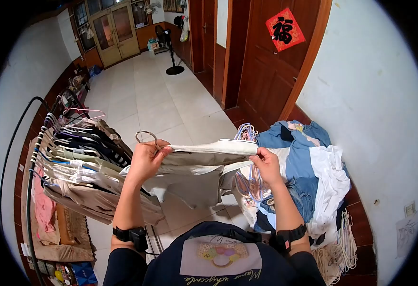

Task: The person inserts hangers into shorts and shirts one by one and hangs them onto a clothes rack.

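Observation:
A pale beige garment (pixel 194 170) with a band-like edge is stretched between my two hands and hangs down in front of me. At one end of the band, my left hand (pixel 147 159) is closed with the cloth pinched between its fingers. A thin brown ring (pixel 145 135) stands up at the top of that hand; its link to the garment is unclear. My right hand (pixel 267 164) pinches the band's other end, thumb and fingers pressed together. The garment's lower part hangs loose and folded, so its full shape is hidden.
A clothes rack (pixel 34 157) with many hung garments stands to the left. Piled clothes (pixel 309 167) lie at the right, with bundled hangers (pixel 247 136) beside them and more white hangers (pixel 345 243) lower down. A standing fan (pixel 173 59) is farther off, near wooden doors.

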Motion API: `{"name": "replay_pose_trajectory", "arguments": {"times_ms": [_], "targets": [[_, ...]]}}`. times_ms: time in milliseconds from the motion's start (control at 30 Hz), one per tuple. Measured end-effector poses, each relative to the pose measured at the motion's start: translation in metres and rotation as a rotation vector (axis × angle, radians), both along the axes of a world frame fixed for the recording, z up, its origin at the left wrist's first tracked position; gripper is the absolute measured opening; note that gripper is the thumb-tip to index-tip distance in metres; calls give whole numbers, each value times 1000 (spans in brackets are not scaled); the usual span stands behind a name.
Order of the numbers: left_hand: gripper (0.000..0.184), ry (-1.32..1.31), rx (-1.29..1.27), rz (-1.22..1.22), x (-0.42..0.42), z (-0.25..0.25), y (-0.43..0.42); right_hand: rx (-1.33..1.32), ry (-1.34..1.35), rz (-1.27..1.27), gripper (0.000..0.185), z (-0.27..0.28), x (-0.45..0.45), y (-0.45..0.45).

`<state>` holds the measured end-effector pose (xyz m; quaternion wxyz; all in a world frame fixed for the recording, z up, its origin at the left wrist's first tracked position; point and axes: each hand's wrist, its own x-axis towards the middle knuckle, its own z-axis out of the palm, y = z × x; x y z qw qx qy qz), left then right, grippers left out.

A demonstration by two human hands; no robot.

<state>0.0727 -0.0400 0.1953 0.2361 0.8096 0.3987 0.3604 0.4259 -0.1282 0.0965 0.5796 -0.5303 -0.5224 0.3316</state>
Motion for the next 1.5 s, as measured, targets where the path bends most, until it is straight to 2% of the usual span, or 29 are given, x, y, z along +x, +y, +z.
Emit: {"name": "replay_pose_trajectory", "arguments": {"times_ms": [67,133,167,233,267,333,433,567,633,700,733,767,800,867,900,967,1000,1033,1133,1167,1233,1267,1300,1367,1433,1500], "targets": [[15,67,-106,98,0,2,-2,2,-72,10,7,6,-3,-1],[14,87,-87,117,-1,-2,-2,15,191,112,8,8,-9,-1],[13,109,-66,133,-1,-6,-2,12,190,114,8,11,-14,-1],[14,114,31,128,1,-22,0,-6,500,194,12,17,-22,0],[15,120,131,119,4,-25,-2,-7,499,197,12,17,-24,1],[15,133,106,167,10,-28,-9,-9,670,270,16,17,-27,3],[16,174,73,269,19,-31,-16,-12,808,296,18,33,-39,-3],[17,106,115,351,24,-43,-15,-30,920,305,22,35,-50,-7],[16,101,118,382,26,-43,-17,-104,975,293,26,30,-56,-12],[16,-29,28,397,28,-41,-18,-236,972,322,27,15,-64,-17],[16,-29,27,393,27,-43,-15,-322,940,376,27,3,-67,-19],[17,-172,-32,292,22,-45,-10,-409,906,428,27,-12,-68,-19],[17,-312,-91,191,18,-46,-8,-463,753,424,27,-22,-74,-21],[18,-311,-137,135,11,-41,-8,-618,391,481,25,-26,-76,-22],[19,-312,-183,82,8,-39,-9,-617,395,480,25,-22,-71,-23],[19,-334,-139,34,4,-43,-7,-317,-571,254,24,-11,-62,-21],[19,-331,-149,25,2,-42,-7,-261,-500,138,24,-5,-62,-22],[19,-330,-159,18,1,-42,-7,-261,-502,139,24,3,-62,-23],[18,-325,-179,37,5,-30,-12,128,-382,-21,18,39,-69,-25],[18,-327,-177,39,7,-29,-13,129,-383,-19,18,46,-74,-24],[18,-350,-160,-28,10,-26,-13,445,-680,-164,22,55,-82,-19],[18,-331,-195,-26,10,-24,-14,524,-767,-150,34,56,-85,-16],[18,-331,-191,-24,12,-23,-15,529,-767,-149,34,58,-89,-14],[17,-354,-154,-35,17,-20,-16,566,-871,-219,48,63,-101,-13],[16,-372,-156,-35,20,-19,-16,581,-899,-249,48,57,-104,-7],[15,-392,-156,-32,22,-20,-16,636,-1006,-355,36,60,-105,1]]}}
